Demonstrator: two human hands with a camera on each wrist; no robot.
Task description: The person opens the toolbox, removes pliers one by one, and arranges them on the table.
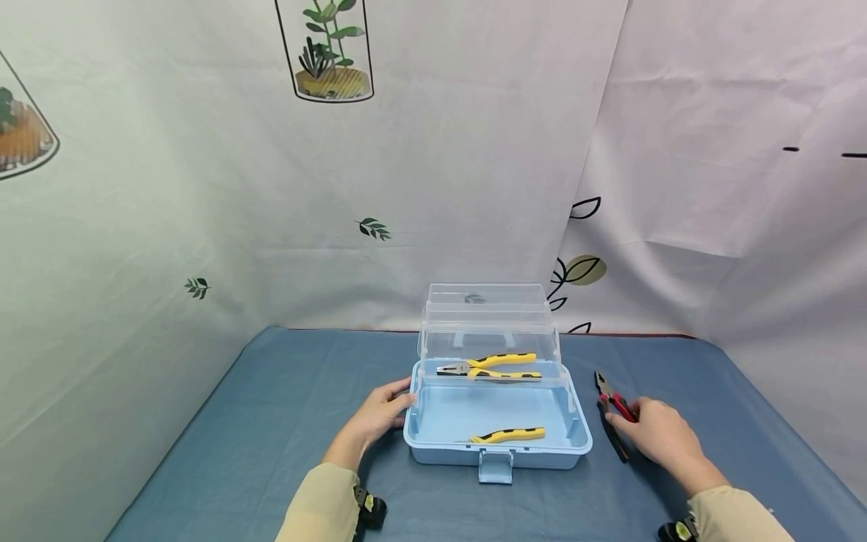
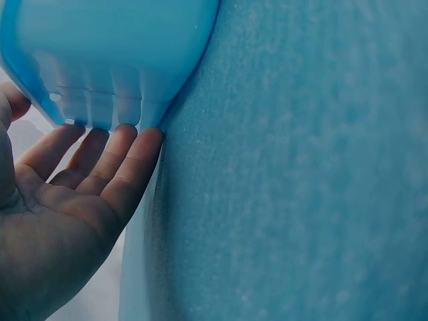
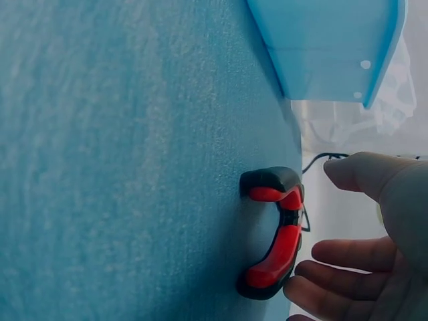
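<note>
1. Touching the end wall of the light-blue toolbox, the left hand has its fingers extended, not wrapped round anything.
2. Already inside the toolbox: a yellow-and-black-handled tool near the front wall, which hides part of it.
3. Towards the back, yellow-and-black-handled pliers show by the clear plastic section; whether they lie in a raised tray or behind it, I cannot tell.
4. Left outside: the red-and-black-handled pliers, on the worktop just right of the toolbox, handles spread.
5. The right hand is about those handles, thumb and fingers apart, with no grip formed yet.
6. The toolbox is not closed; its front latch hangs loose. The work in hand looks well advanced but unfinished.
</note>
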